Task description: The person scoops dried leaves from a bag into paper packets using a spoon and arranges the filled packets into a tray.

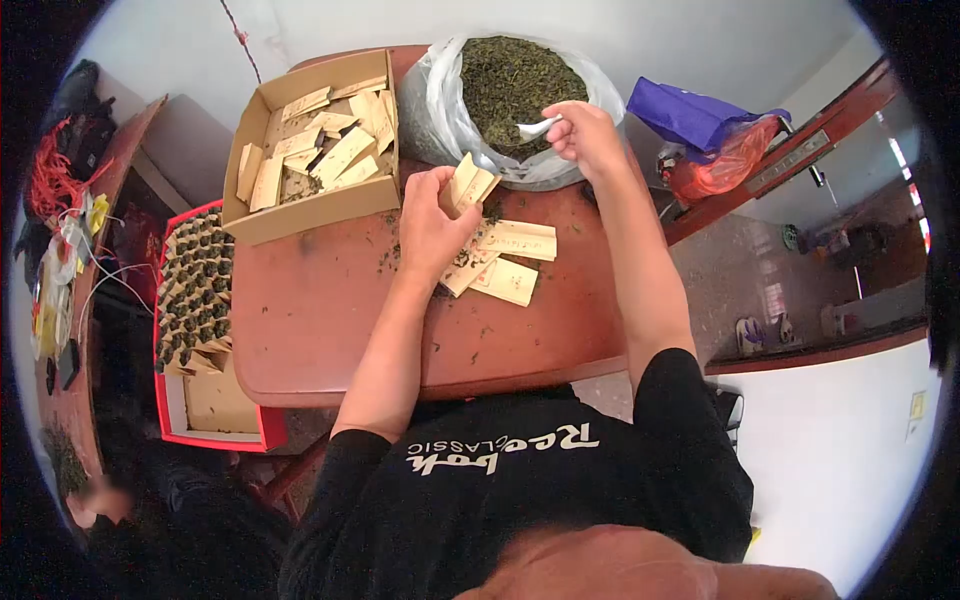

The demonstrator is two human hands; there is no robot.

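Note:
My left hand [432, 228] grips a small tan paper packet [474, 184], held upright with its mouth open, above the table near the plastic bag. In my right hand [588, 138] is a white spoon [538, 128], pinched by its handle over the dark green dried tea leaves [520, 85]. Those leaves fill a large translucent plastic bag [432, 105] at the back of the table. Below my left hand, several flat paper packets [508, 281] lie overlapping, with loose leaf bits scattered around them.
A cardboard box [305, 218] of flat packets stands at the table's back left. Lower left, a red-rimmed box [262, 428] holds rows of leaf-filled packets. The reddish-brown table [310, 330] has leaf crumbs on it. A purple bag [690, 115] sits beyond its right side.

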